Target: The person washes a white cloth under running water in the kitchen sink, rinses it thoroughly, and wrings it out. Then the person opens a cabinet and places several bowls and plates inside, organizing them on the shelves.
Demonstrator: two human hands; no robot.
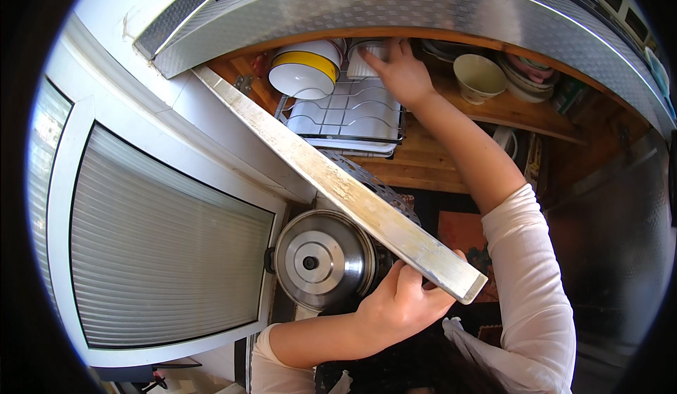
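With fingers bent around its lower edge, my left hand (pixel 404 301) grips the open cabinet door (pixel 338 182), seen edge-on and worn. Inside the cabinet, my right hand (pixel 404 74) reaches to a white ribbed bowl (pixel 365 63) in a wire dish rack (pixel 344 114); its thumb lies over the bowl and its other fingertips are partly hidden near the cabinet's top edge. Whether it grips the bowl is not clear. Left of it, a white bowl (pixel 301 79) tilts against a yellow-banded bowl (pixel 309 61). A pale flared bowl (pixel 478 77) stands on the shelf at the right.
A lidded steel pot (pixel 325 259) stands below the door. Stacked dishes (pixel 529 79) fill part of the wooden shelf (pixel 534 119). At the left is a white-framed window (pixel 169 235). Another cabinet door (pixel 613 235) hangs at the right.
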